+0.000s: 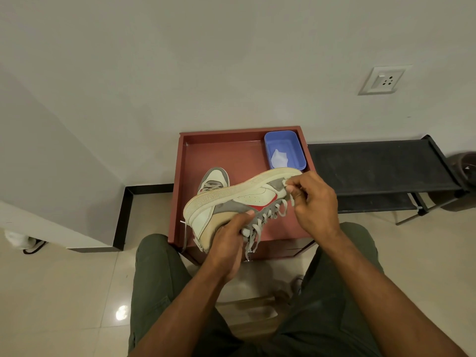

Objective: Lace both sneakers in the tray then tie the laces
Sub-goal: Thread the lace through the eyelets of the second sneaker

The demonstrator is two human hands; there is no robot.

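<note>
Cream-and-grey high-top sneaker (247,199) lay tipped, partly laced; left hand (226,243) gripped its ankle, right hand (313,199) pinched grey lace (280,207). Second sneaker (214,179) waited farther back in red tray (231,148), its lacing unclear.

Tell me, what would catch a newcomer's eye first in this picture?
First, the cream and grey sneaker held tipped on its side, sole up, above the red-brown tray; the left hand grips its ankle end while the right hand pinches the grey lace near the toe. Behind it, the second sneaker stands in the tray, and a blue tub sits in the tray's far right corner.
</note>
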